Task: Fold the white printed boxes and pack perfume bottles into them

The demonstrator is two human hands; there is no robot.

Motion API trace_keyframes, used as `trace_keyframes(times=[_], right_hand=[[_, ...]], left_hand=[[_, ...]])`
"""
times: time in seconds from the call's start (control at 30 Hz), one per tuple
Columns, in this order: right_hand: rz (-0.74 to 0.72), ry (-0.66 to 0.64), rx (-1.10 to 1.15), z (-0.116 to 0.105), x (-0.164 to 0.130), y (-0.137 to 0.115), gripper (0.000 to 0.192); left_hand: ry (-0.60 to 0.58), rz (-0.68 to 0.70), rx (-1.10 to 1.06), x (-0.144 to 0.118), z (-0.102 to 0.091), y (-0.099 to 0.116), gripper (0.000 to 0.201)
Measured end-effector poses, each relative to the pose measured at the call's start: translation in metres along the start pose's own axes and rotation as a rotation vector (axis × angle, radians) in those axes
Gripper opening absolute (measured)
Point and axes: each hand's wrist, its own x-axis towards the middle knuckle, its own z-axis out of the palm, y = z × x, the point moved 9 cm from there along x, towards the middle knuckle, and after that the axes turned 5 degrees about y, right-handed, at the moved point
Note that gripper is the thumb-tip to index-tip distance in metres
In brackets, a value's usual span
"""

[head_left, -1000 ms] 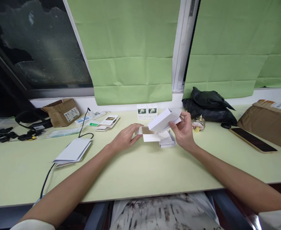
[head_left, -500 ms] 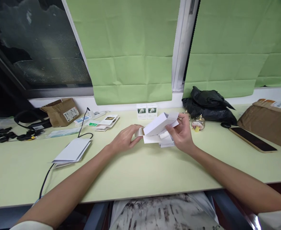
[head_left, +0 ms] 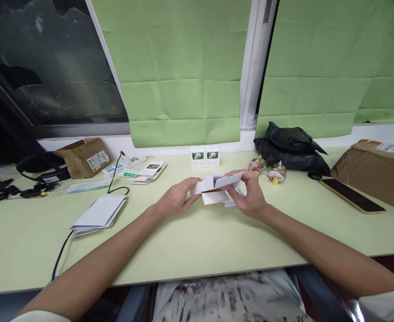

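Note:
Between my two hands, above the table, is a small white cardboard box (head_left: 213,197) with loose flaps and folded panels standing out from it. My left hand (head_left: 177,196) pinches its left end between thumb and fingers. On the other side my right hand (head_left: 247,194) grips the folded white panels, fingers over the top and thumb in front. The inside of the box is mostly hidden. Behind it stand two small white boxes (head_left: 205,156) with flower pictures, side by side. Two ornate round glass bottles (head_left: 277,173) stand beyond my right hand.
Folded white cartons (head_left: 99,212) lie at the left, with printed cartons (head_left: 150,172) farther back. A black cable (head_left: 60,257) runs along the left. A brown paper bag (head_left: 83,158), black plastic bags (head_left: 291,150), a phone (head_left: 351,195) and a large brown package (head_left: 374,172) stand around the edges.
The raised white panel in my right hand has tipped down toward the box. My right hand has lowered slightly left, uncovering the second glass bottle. My left hand keeps its hold.

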Motion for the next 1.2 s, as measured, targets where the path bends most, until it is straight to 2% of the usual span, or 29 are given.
trace_keyframes(times=[0.13,0.27,0.37,0.43,0.57,0.63,0.77,1.0,1.2], right_hand=[[-0.088,-0.044,-0.053,0.002,0.007,-0.016,0.038],[-0.081,-0.079,-0.060,0.003,0.013,-0.020,0.022],[-0.085,-0.109,-0.056,0.005,0.015,-0.021,0.018],[-0.099,-0.127,-0.056,0.005,0.015,-0.021,0.019],[-0.122,-0.113,-0.063,0.001,0.015,-0.021,0.040],[-0.169,-0.127,-0.086,0.002,0.013,-0.024,0.045],[-0.209,-0.177,-0.082,0.006,0.012,-0.028,0.039],[-0.086,-0.180,-0.017,0.008,0.015,-0.021,0.021],[-0.213,-0.259,-0.075,0.011,0.015,-0.030,0.021]], left_hand=[[-0.017,-0.031,-0.040,-0.001,0.003,0.000,0.039],[-0.008,0.009,-0.069,-0.003,0.005,0.003,0.043],[0.005,0.034,-0.080,-0.003,0.005,0.006,0.044],[0.014,0.036,-0.077,-0.003,0.004,0.006,0.043],[0.029,0.048,-0.058,-0.003,0.002,0.006,0.045],[0.029,0.057,-0.047,-0.004,0.002,0.004,0.046],[0.037,0.073,-0.027,-0.006,0.002,0.000,0.048],[0.013,0.041,-0.067,-0.005,0.004,0.002,0.046],[0.027,0.059,-0.026,-0.006,0.001,-0.001,0.047]])
